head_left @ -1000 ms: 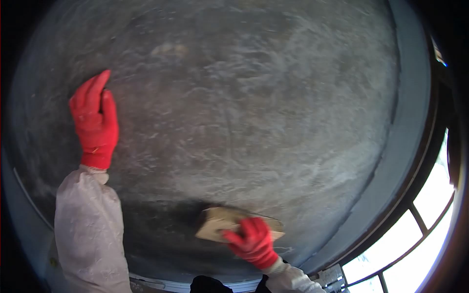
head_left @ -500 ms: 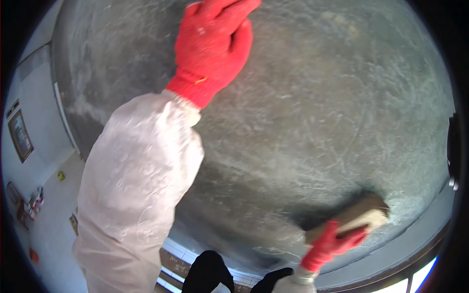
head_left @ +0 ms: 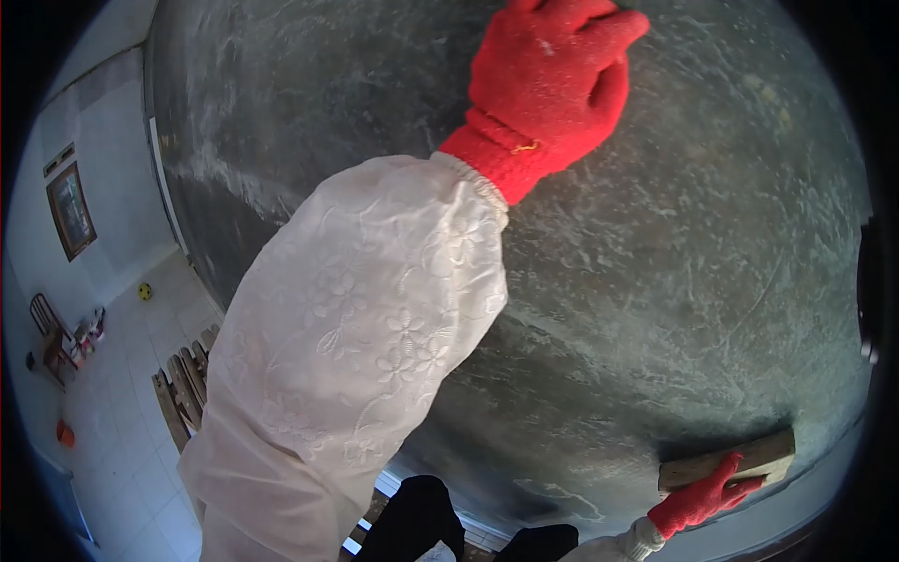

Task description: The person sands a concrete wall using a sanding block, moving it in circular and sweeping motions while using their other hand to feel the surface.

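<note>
A grey-green cement surface (head_left: 655,253) with pale streaks fills most of the view. My left hand (head_left: 552,80), in a red knit glove, is against it at the top; its fingers are curled closed and partly cut off by the frame edge, so whatever they hold is hidden. Low on the right, my right hand (head_left: 702,496), also red-gloved, grips a wooden float (head_left: 726,459), a flat rectangular block lying against the cement. The float is slightly tilted, its right end higher. A white embroidered sleeve covers my left arm (head_left: 365,328).
At left, a tiled floor (head_left: 126,403) holds a chair (head_left: 53,342), a yellow ball (head_left: 144,291) and an orange container (head_left: 65,433). Wooden slats (head_left: 183,389) stand beside my left sleeve. A framed window (head_left: 71,212) is in the white wall. My dark-clad knees (head_left: 417,515) show below.
My left hand has moved right across the surface. My right hand and the float have shifted right and down in view, and the float lies more level. The view has turned slightly left.
</note>
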The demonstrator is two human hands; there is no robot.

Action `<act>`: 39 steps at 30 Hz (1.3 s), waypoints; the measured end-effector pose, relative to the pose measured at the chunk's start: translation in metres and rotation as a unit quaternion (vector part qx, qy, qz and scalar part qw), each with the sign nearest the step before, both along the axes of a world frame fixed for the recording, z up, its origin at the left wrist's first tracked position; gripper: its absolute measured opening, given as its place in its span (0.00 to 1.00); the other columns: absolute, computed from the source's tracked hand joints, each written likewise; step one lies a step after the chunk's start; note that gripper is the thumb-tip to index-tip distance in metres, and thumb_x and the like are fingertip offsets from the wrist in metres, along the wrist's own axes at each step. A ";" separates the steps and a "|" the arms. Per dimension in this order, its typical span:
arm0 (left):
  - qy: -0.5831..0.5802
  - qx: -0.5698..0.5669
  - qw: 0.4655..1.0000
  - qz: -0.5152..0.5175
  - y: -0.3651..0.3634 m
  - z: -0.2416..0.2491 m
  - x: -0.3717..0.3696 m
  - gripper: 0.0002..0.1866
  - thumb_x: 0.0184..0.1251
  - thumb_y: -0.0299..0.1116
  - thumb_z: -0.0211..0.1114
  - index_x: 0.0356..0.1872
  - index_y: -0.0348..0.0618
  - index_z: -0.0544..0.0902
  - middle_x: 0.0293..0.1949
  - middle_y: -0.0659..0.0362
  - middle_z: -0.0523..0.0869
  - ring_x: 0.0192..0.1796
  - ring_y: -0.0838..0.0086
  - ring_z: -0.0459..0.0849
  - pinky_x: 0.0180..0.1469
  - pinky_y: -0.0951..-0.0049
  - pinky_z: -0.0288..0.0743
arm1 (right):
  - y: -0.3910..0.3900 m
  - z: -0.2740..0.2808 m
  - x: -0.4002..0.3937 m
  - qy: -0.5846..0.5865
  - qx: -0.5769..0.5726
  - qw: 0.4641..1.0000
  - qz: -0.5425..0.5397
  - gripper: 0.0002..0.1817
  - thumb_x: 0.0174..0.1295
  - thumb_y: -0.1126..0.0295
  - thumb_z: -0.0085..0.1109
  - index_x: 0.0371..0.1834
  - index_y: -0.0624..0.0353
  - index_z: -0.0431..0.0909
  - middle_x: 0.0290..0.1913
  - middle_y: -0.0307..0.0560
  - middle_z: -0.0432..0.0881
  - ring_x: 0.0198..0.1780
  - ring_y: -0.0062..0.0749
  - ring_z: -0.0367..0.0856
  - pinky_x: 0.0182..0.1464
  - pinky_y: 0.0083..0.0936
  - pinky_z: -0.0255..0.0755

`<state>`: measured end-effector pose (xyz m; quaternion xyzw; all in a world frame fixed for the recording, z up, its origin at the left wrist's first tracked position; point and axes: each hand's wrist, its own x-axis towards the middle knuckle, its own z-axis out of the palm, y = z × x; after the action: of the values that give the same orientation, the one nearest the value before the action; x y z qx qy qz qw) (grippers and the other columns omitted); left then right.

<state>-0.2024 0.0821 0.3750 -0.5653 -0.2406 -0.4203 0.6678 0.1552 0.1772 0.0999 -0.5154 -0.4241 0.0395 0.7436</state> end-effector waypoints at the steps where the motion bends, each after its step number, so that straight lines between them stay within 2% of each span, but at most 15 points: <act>1: 0.009 0.011 1.000 -0.010 0.002 -0.001 -0.001 0.18 0.59 0.24 0.61 0.52 0.38 0.81 0.44 0.53 0.81 0.45 0.56 0.79 0.48 0.58 0.70 | -0.012 0.007 -0.011 -0.012 -0.022 0.999 -0.029 0.46 0.63 0.52 0.64 0.79 0.57 0.51 0.78 0.59 0.52 0.78 0.49 0.53 0.75 0.43 0.52; 5: 0.017 0.010 1.000 -0.005 0.002 -0.001 -0.002 0.18 0.58 0.24 0.62 0.52 0.38 0.81 0.44 0.52 0.81 0.44 0.55 0.79 0.48 0.58 0.71 | -0.024 -0.042 -0.087 -0.296 0.137 0.937 -0.124 0.48 0.58 0.50 0.69 0.79 0.49 0.54 0.79 0.64 0.50 0.76 0.67 0.52 0.71 0.56 0.55; 6: 0.020 0.016 1.000 -0.009 0.003 0.000 -0.004 0.18 0.58 0.24 0.62 0.52 0.38 0.81 0.44 0.52 0.81 0.44 0.56 0.79 0.48 0.58 0.71 | -0.055 -0.030 -0.131 -0.270 0.200 0.941 -0.042 0.45 0.56 0.55 0.71 0.78 0.40 0.59 0.71 0.68 0.62 0.69 0.72 0.62 0.64 0.59 0.63; 9: 0.017 0.009 1.000 -0.007 0.001 -0.001 -0.003 0.19 0.58 0.24 0.61 0.53 0.38 0.81 0.45 0.52 0.80 0.45 0.56 0.79 0.49 0.58 0.71 | -0.099 -0.063 -0.201 -0.499 0.180 0.820 0.217 0.37 0.48 0.63 0.74 0.65 0.35 0.71 0.54 0.60 0.69 0.56 0.59 0.73 0.52 0.50 0.71; 12: 0.026 0.005 1.000 -0.002 -0.001 0.001 0.001 0.19 0.58 0.24 0.61 0.53 0.38 0.81 0.45 0.52 0.80 0.45 0.55 0.79 0.49 0.58 0.71 | -0.100 -0.063 -0.202 -0.523 0.239 0.786 0.226 0.36 0.45 0.62 0.75 0.62 0.39 0.72 0.57 0.63 0.67 0.56 0.57 0.73 0.51 0.46 0.72; 16: 0.027 -0.003 0.999 -0.035 0.002 0.001 -0.005 0.19 0.58 0.24 0.61 0.53 0.38 0.80 0.44 0.52 0.80 0.43 0.54 0.78 0.47 0.57 0.71 | -0.045 -0.055 -0.129 -0.299 0.129 0.944 0.057 0.47 0.49 0.55 0.76 0.75 0.41 0.64 0.71 0.73 0.57 0.69 0.71 0.62 0.62 0.58 0.65; 17: 0.021 -0.004 0.999 -0.034 0.002 -0.001 -0.004 0.19 0.58 0.24 0.61 0.53 0.38 0.80 0.44 0.52 0.80 0.43 0.54 0.78 0.47 0.57 0.71 | -0.049 -0.022 -0.115 -0.302 0.191 0.934 -0.020 0.52 0.51 0.51 0.75 0.80 0.42 0.55 0.75 0.71 0.52 0.74 0.72 0.55 0.67 0.61 0.59; 21: 0.003 0.026 0.999 -0.035 0.005 -0.002 -0.004 0.18 0.57 0.24 0.61 0.51 0.37 0.80 0.42 0.52 0.79 0.42 0.52 0.77 0.46 0.56 0.71 | -0.041 0.019 -0.092 -0.005 0.038 0.999 0.013 0.46 0.56 0.52 0.71 0.78 0.47 0.59 0.77 0.63 0.54 0.76 0.58 0.55 0.71 0.51 0.58; 24: 0.011 0.041 0.998 -0.048 0.011 -0.001 -0.005 0.18 0.57 0.24 0.61 0.51 0.37 0.80 0.42 0.51 0.78 0.43 0.52 0.76 0.47 0.56 0.72 | -0.062 0.001 -0.144 -0.301 0.131 0.937 -0.122 0.50 0.57 0.42 0.68 0.80 0.43 0.53 0.71 0.74 0.57 0.69 0.71 0.62 0.61 0.57 0.68; 26: 0.018 0.044 0.997 -0.057 0.007 -0.002 -0.005 0.18 0.57 0.24 0.61 0.51 0.37 0.80 0.43 0.51 0.78 0.43 0.51 0.76 0.47 0.56 0.72 | -0.104 -0.008 -0.200 -0.368 0.181 0.906 0.102 0.35 0.53 0.52 0.73 0.66 0.42 0.73 0.55 0.62 0.69 0.52 0.63 0.73 0.49 0.50 0.73; 29: 0.007 -0.026 0.999 -0.044 -0.002 -0.003 -0.001 0.18 0.58 0.25 0.61 0.52 0.38 0.79 0.44 0.51 0.78 0.43 0.51 0.76 0.47 0.55 0.72 | -0.123 -0.052 -0.259 -0.437 0.336 0.810 0.199 0.19 0.50 0.66 0.70 0.46 0.48 0.78 0.42 0.53 0.73 0.39 0.50 0.76 0.38 0.45 0.72; 31: -0.005 -0.030 0.999 -0.026 0.000 -0.002 -0.002 0.21 0.58 0.25 0.62 0.55 0.38 0.78 0.46 0.50 0.78 0.46 0.51 0.76 0.48 0.55 0.71 | -0.121 -0.055 -0.257 -0.337 0.181 0.840 0.386 0.18 0.49 0.66 0.70 0.43 0.49 0.77 0.36 0.50 0.72 0.36 0.47 0.75 0.35 0.42 0.70; 33: -0.032 -0.021 0.999 -0.019 0.000 -0.006 -0.001 0.18 0.54 0.27 0.64 0.49 0.42 0.80 0.44 0.54 0.79 0.47 0.54 0.76 0.49 0.57 0.71 | -0.116 -0.025 -0.232 -0.363 0.283 0.873 0.161 0.24 0.47 0.66 0.72 0.49 0.47 0.75 0.36 0.53 0.72 0.37 0.52 0.73 0.35 0.47 0.67; 35: -0.056 -0.011 0.998 -0.003 0.002 -0.007 -0.004 0.16 0.50 0.29 0.66 0.44 0.46 0.82 0.43 0.57 0.80 0.48 0.57 0.76 0.50 0.59 0.71 | -0.095 -0.018 -0.183 -0.372 0.255 0.890 0.060 0.35 0.56 0.58 0.68 0.70 0.44 0.70 0.59 0.73 0.70 0.55 0.67 0.74 0.49 0.59 0.69; 39: -0.064 -0.005 0.995 -0.082 0.012 -0.007 -0.003 0.15 0.47 0.30 0.66 0.39 0.43 0.79 0.42 0.56 0.77 0.47 0.54 0.74 0.49 0.57 0.70 | -0.050 0.001 -0.116 -0.183 0.098 0.977 -0.049 0.36 0.57 0.55 0.67 0.70 0.47 0.69 0.61 0.71 0.68 0.57 0.66 0.73 0.52 0.59 0.69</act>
<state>-0.2052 0.0944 0.3680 -0.5584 -0.2373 -0.5077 0.6116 0.0388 0.1276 0.1013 -0.4588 -0.5292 -0.1333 0.7012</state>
